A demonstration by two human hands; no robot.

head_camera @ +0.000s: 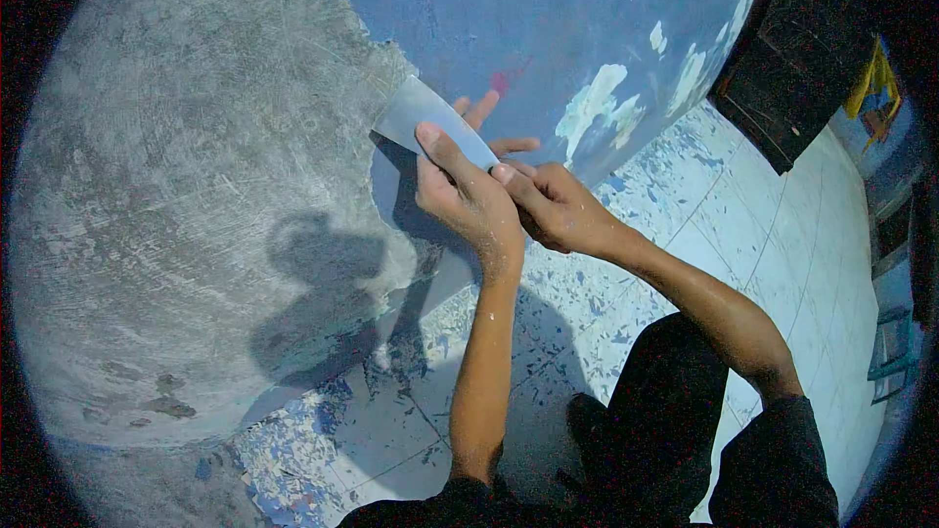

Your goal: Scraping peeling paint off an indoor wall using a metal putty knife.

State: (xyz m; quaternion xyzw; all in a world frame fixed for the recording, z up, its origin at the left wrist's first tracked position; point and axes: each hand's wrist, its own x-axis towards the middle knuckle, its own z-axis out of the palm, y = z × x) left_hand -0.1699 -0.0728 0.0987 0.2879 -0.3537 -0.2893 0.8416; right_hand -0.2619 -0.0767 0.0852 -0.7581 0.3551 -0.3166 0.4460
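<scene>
A wide, flat metal scraper blade is held in front of a wall, its broad end at the ragged edge between blue paint and bare grey plaster. My left hand lies along the blade, thumb on its face and some fingers reaching out behind it. My right hand is closed around the near end of the scraper, with the thumb at the blade's base; the handle is mostly hidden by the hands. Pale patches show in the blue paint at the right.
Paint flakes lie thick on the white tiled floor along the wall's foot. A dark panel stands at the upper right, near a yellow object. My dark-clothed knee is below my right forearm.
</scene>
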